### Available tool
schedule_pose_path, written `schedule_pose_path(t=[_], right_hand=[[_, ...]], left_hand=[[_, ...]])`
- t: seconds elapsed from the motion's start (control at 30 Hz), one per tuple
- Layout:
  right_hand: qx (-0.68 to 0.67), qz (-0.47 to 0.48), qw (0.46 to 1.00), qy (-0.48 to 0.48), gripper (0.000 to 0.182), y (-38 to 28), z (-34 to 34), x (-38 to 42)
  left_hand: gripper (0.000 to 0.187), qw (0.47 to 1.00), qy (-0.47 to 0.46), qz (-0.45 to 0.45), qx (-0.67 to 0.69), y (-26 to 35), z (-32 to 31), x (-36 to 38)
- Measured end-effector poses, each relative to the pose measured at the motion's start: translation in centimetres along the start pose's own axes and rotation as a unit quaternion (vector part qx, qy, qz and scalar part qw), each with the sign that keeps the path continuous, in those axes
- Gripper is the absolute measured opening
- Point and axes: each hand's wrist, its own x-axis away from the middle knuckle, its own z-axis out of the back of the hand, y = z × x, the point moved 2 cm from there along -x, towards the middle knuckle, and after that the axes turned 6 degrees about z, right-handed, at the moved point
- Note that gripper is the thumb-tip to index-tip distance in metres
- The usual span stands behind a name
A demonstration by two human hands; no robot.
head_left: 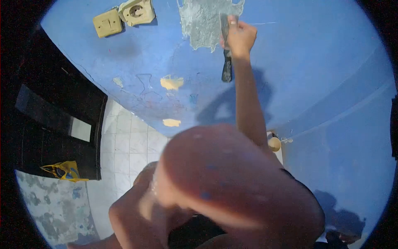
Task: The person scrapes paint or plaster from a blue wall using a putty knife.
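Person, head view. Right hand (240, 38): bare, a pale ring showed on one finger. Right forearm: bare, no sleeve. Upper arm and shoulder: bare, blurred close to the lens, flecked with small blue specks. Dark garment at lower edge.

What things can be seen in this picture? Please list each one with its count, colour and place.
scraper: one, dark handle, held against the wall
grey patch: one, grey, on the wall at the blade
wall: one, blue
wall switch: one, cream, upper left
wall socket: one, cream, beside the switch
bare spots: two, yellowish, mid wall
floor tiles: white, below left
yellow bag: one, left floor
right hand: fingers shut on the scraper
left hand: not identifiable
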Motion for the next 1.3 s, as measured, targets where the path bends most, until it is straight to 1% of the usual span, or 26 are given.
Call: schedule_pose_path(t=[0.07, 0.13, 0.2, 0.27, 0.33, 0.47, 0.53, 0.57, 0.6, 0.67, 0.7, 0.73, 0.77, 0.83, 0.9, 0.93, 0.97, 1.0, 1.07, 1.1, 1.17, 1.2, 1.27, 1.3], right_hand=[[0.020, 0.001, 1.000, 0.006, 0.038, 0.8, 0.0, -0.5], [-0.081, -0.064, 0.995, -0.008, 0.037, -1.0, -0.1, -0.4], [-0.100, -0.073, 0.992, -0.007, 0.037, -3.3, -0.2, -1.3], [-0.119, -0.083, 0.989, 0.003, 0.037, -3.2, -0.2, -1.5], [-0.087, -0.023, 0.996, 0.018, 0.038, -1.5, 0.0, -0.7], [-0.030, -0.070, 0.996, 0.036, 0.039, -1.8, 0.7, 0.7], [0.104, -0.065, 0.992, 0.013, 0.047, -5.5, 1.6, -0.5], [0.051, -0.107, 0.993, 0.010, 0.046, -6.3, 1.4, -1.1], [0.050, -0.107, 0.993, 0.009, 0.046, -5.5, 1.3, -1.3], [-0.041, -0.017, 0.999, 0.021, 0.041, -3.2, 0.5, -1.0], [-0.045, -0.015, 0.999, 0.011, 0.041, -2.5, 0.3, -0.7], [-0.043, -0.035, 0.998, 0.002, 0.041, -1.8, 0.3, -0.5], [-0.040, -0.063, 0.997, -0.006, 0.041, -1.4, 0.4, 0.0], [-0.045, -0.064, 0.997, -0.017, 0.041, -1.7, 0.4, -0.2], [-0.045, -0.066, 0.997, -0.022, 0.041, -2.4, 0.7, -1.2], [-0.009, -0.064, 0.998, -0.023, 0.042, -3.1, 0.5, -2.0], [0.024, -0.062, 0.998, -0.024, 0.044, -3.4, 0.4, -2.6], [0.023, -0.062, 0.997, -0.025, 0.044, -3.2, 0.4, -2.9], [0.053, 0.058, 0.997, 0.019, 0.042, -2.7, 0.6, -2.0], [0.054, 0.050, 0.997, 0.007, 0.042, -2.4, 0.7, -1.4], [0.056, -0.002, 0.998, -0.006, 0.040, -2.0, 0.9, -0.8], [0.057, -0.006, 0.998, -0.009, 0.040, -1.6, 0.8, -0.6], [0.126, 0.090, 0.987, 0.034, 0.038, -1.7, 1.1, -0.7], [0.130, 0.092, 0.987, 0.036, 0.038, -2.0, 1.3, -0.9]], left_hand=[[0.042, 1.000, -0.009, -0.010, 0.003, 1.0, 0.7, -0.3], [0.041, 1.000, -0.005, -0.015, 0.002, 1.7, 0.9, -0.1], [0.040, 1.000, 0.000, -0.022, 0.003, 1.1, 0.5, 0.0], [0.039, 1.000, 0.000, -0.023, 0.005, 1.2, -0.1, 0.9], [0.038, 1.000, 0.011, -0.016, 0.010, 0.8, 0.2, 0.8], [0.035, 0.999, 0.014, 0.011, 0.032, -1.0, 1.3, -0.8], [0.034, 0.999, 0.007, 0.016, 0.042, -2.2, 1.2, -1.4], [0.034, 0.999, 0.006, 0.013, 0.044, -2.0, 1.2, -1.3], [0.034, 0.999, 0.008, 0.008, 0.045, -1.5, 1.3, -1.1], [0.033, 0.999, 0.020, -0.009, 0.041, 0.2, 1.9, -0.4], [0.032, 0.999, 0.025, -0.022, 0.039, 0.8, 2.0, 0.0], [0.032, 0.998, 0.024, -0.036, 0.037, 1.1, 1.9, 0.3], [0.031, 0.998, 0.027, -0.043, 0.034, -1.8, -0.9, 1.5], [0.031, 0.997, 0.028, -0.056, 0.034, -2.7, 0.6, -1.0], [0.030, 0.997, 0.028, -0.064, 0.040, -7.0, -2.5, -0.6], [0.030, 0.996, 0.028, -0.070, 0.044, -8.7, -3.6, -0.5], [0.029, 0.996, 0.028, -0.076, 0.045, -8.1, -0.4, -4.0], [0.029, 0.995, 0.030, -0.082, 0.045, -7.0, 0.5, -4.0], [0.028, 0.993, 0.054, -0.093, 0.039, -4.8, 1.2, -2.2], [0.028, 0.992, 0.068, -0.100, 0.035, -3.8, 1.1, -0.9], [0.028, 0.990, 0.087, -0.108, 0.026, -1.7, 0.9, 1.4], [0.028, 0.989, 0.093, -0.112, 0.025, -0.8, 0.9, 2.2], [0.027, 0.988, 0.102, -0.116, 0.030, 0.5, 1.1, 2.2], [0.027, 0.987, 0.102, -0.119, 0.036, 0.5, 1.8, 1.5]])
